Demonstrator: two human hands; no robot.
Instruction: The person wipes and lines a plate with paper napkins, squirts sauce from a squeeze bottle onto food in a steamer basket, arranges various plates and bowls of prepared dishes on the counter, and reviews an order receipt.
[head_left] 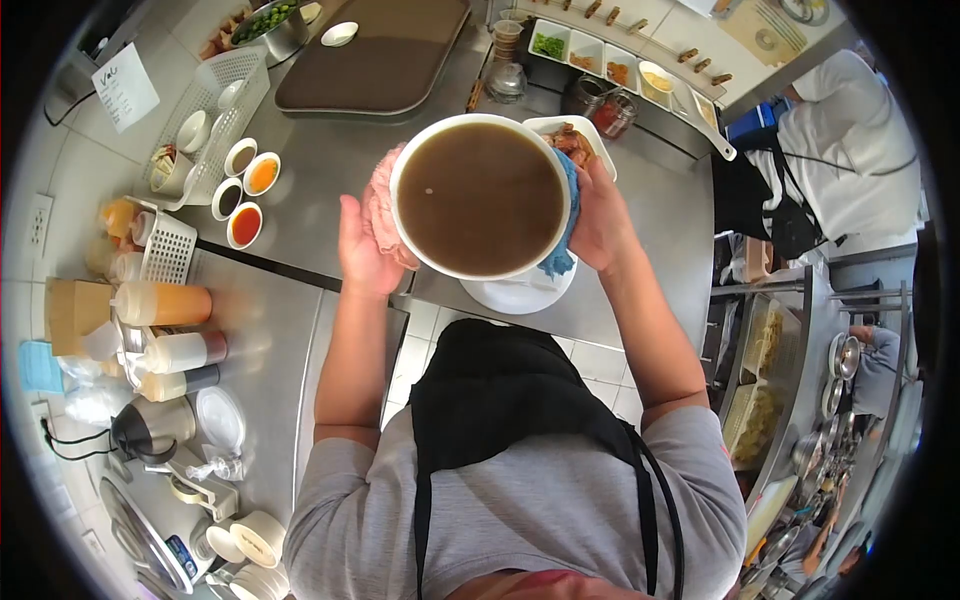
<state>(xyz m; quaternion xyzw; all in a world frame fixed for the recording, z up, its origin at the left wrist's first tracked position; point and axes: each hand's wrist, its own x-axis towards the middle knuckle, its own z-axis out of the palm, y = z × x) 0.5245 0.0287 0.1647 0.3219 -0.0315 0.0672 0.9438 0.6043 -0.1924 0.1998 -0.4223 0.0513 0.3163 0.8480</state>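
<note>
A large white bowl [480, 272] full of brown broth [480, 200] is held up in front of me, roughly level. My left hand [368, 250] presses a pink cloth [384, 205] against the bowl's left side. On the opposite side, my right hand [603, 215] grips the bowl through a blue cloth [566, 225]. Partly hidden behind the bowl is a white dish [606, 160] holding reddish-brown pieces [572, 142], which look like meat. Below the bowl's near rim a white plate [520, 296] shows in part.
Four small sauce cups, including a red one [245, 226], stand left on the steel counter [330, 165]. A brown tray [375, 60] lies behind. Topping containers [588, 52] line the back right. Squeeze bottles [165, 303] and a kettle [155, 428] stand left. A person in white [850, 140] is at right.
</note>
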